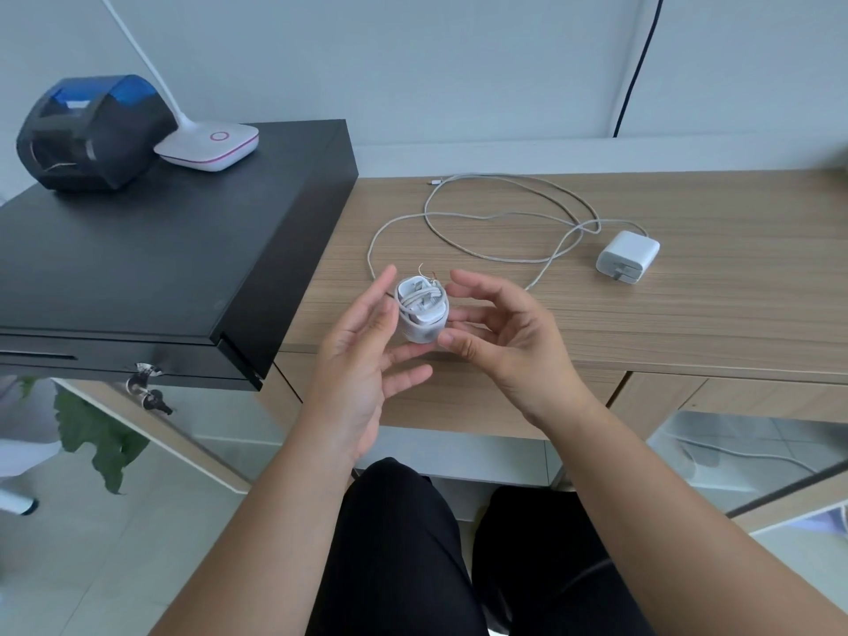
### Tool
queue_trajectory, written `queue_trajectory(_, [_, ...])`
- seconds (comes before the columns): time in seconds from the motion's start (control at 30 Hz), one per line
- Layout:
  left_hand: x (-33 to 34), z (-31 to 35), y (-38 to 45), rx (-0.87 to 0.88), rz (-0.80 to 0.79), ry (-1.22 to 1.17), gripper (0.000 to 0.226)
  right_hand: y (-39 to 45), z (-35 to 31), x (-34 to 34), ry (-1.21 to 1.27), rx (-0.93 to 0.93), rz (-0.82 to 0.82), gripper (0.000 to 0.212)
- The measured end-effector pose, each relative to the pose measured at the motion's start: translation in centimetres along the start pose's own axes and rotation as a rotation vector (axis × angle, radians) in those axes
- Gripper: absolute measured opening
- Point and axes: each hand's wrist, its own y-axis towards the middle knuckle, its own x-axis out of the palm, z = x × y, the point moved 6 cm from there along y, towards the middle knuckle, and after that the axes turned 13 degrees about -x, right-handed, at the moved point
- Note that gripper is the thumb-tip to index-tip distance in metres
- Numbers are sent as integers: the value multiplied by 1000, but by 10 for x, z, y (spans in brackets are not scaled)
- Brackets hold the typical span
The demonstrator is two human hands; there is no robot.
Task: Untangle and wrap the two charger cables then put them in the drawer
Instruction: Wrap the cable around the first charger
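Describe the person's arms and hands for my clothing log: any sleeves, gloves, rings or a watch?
Both forearms are bare up to the frame edge, no sleeves showing. The left hand and right hand wear no gloves; no rings, watch or bracelet are visible.

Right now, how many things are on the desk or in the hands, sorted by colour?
White: 3 — wrapped charger, loose charger with its cable, lamp base
Black: 2 — cash drawer, printer
Total: 5
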Motion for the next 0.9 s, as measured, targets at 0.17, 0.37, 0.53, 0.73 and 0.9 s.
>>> queue_trajectory(0.17, [-5, -6, 2, -40, 19, -22, 44, 4, 1, 3, -56, -8, -4, 57])
queue_trajectory(0.37, [-15, -2, 3, 7, 109, 59, 40, 17, 9, 12, 52, 118, 8, 57])
queue_trajectory(0.53, [-39, 2, 9, 90, 244, 204, 44, 41, 38, 24, 223, 345, -30, 51])
queue_trajectory(0.73, [-69, -4, 19, 179, 387, 420, 47, 66, 65, 47, 82, 452, -122, 34])
queue_trajectory(0.9, [-75, -4, 23, 245, 433, 572, 48, 81, 74, 52, -129, 496, -210, 26])
